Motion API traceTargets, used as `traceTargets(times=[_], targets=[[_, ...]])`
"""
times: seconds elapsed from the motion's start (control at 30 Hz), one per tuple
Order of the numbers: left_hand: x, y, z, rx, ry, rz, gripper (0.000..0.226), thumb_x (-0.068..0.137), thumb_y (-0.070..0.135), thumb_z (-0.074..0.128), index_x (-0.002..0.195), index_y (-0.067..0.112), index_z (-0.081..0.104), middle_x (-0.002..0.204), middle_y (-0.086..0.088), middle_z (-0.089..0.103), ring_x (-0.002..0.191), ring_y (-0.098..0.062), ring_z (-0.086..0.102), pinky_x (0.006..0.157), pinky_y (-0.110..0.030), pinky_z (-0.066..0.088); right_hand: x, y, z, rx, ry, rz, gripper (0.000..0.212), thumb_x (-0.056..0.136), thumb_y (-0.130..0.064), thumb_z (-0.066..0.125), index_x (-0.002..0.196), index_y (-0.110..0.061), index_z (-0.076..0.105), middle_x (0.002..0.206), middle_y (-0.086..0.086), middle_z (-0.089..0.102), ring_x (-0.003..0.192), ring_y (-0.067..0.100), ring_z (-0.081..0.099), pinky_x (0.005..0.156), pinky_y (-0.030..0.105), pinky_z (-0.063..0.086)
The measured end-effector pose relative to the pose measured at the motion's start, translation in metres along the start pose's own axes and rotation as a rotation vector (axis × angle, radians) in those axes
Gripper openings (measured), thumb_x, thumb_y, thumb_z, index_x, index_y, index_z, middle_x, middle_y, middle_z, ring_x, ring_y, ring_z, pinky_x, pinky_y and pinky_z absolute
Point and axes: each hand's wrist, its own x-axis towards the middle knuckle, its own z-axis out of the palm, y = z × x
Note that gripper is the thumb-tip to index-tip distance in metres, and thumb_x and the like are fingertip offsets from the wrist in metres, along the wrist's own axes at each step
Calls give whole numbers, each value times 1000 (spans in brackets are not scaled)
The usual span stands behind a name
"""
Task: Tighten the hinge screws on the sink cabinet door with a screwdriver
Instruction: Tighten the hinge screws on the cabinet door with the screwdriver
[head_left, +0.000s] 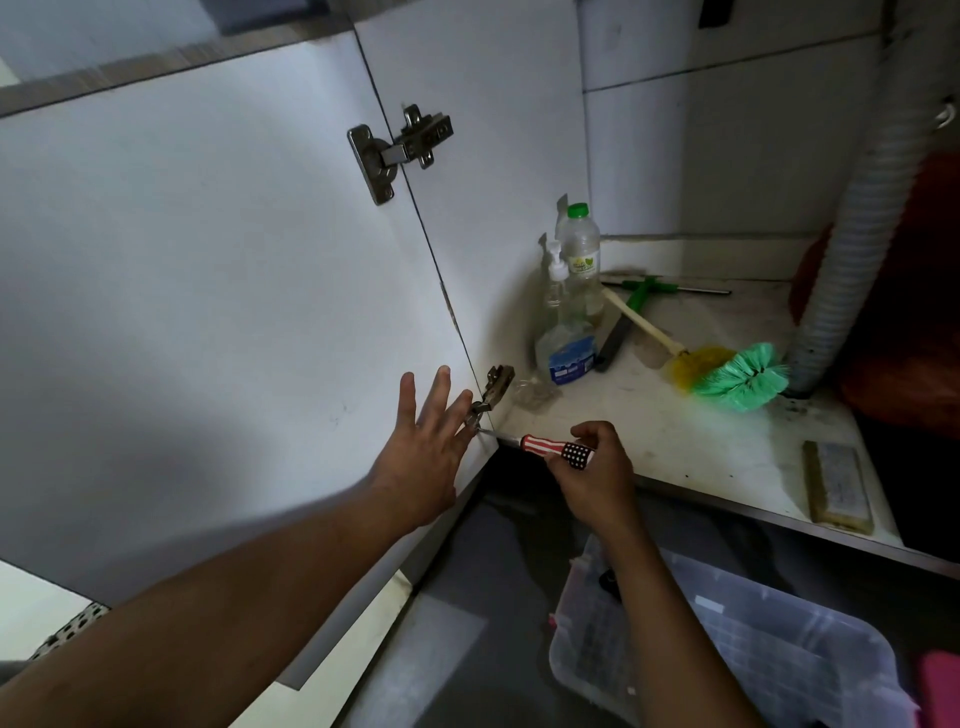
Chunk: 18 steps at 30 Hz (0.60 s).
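Observation:
The white cabinet door (218, 291) stands open on the left, with an upper metal hinge (397, 150) and a lower hinge (491, 392). My left hand (423, 447) lies flat against the door's inner face, fingers straight, fingertips beside the lower hinge. My right hand (595, 470) grips the flag-patterned handle of a screwdriver (556, 449). Its tip points left and meets the lower hinge's door-side plate, partly hidden by my left fingers.
On the cabinet floor (675, 431) stand a spray bottle (563, 343) and a green-capped bottle (581, 249), with a green and yellow brush (737, 374), a squeegee (644, 291) and a sponge block (839, 486). A corrugated drain hose (857, 249) runs down at right. A clear plastic box (727, 649) sits below.

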Motion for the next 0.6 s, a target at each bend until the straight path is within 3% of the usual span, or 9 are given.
traceTargets(times=[0.07,0.13,0.17,0.27,0.37,0.47,0.6], targets=[[1,1,0,3,-4,1,98,86,79,37,161,23,9,169,-17,-5,144,-58,-27,103,-83,-21,-1,-2,2,23,53,-8,39,80,-19,79,111,-23,55,113,4,62,87,17,69,59,21,57],[1,1,-1,2,-12,-2,98,87,78,38,161,23,8,169,-17,-6,144,-58,-27,103,-83,-21,-2,-5,7,25,100,11,32,84,-30,75,110,-23,57,108,6,65,68,13,71,47,16,51],[1,1,-2,1,-13,-3,97,87,78,38,161,23,8,169,-17,-6,144,-58,-27,102,-83,-22,-2,-6,8,12,110,27,32,86,-35,71,113,-23,58,110,7,65,67,14,71,44,15,49],[1,1,-3,1,-18,-1,97,88,77,38,161,23,7,169,-17,-7,144,-58,-27,102,-82,-22,-1,-9,9,-8,110,95,41,89,-42,65,122,-19,55,118,11,63,81,25,72,44,16,51],[0,1,-4,-7,-19,-3,97,88,76,40,161,22,7,169,-17,-7,144,-57,-27,102,-82,-23,0,-10,6,-34,86,118,41,90,-43,64,120,-17,54,119,11,62,97,25,67,65,32,61],[0,1,-5,-19,-17,-5,97,88,75,41,161,22,7,169,-16,-6,144,-57,-27,102,-81,-23,-1,-9,0,-55,-17,32,36,83,-31,76,110,-23,53,110,2,60,92,13,63,58,15,50],[0,1,-4,-6,-18,-6,97,87,77,39,161,22,8,169,-17,-6,144,-58,-27,102,-82,-23,-2,-2,-6,-245,-48,-120,33,83,-27,76,109,-25,56,113,-2,61,101,13,59,72,20,53]])
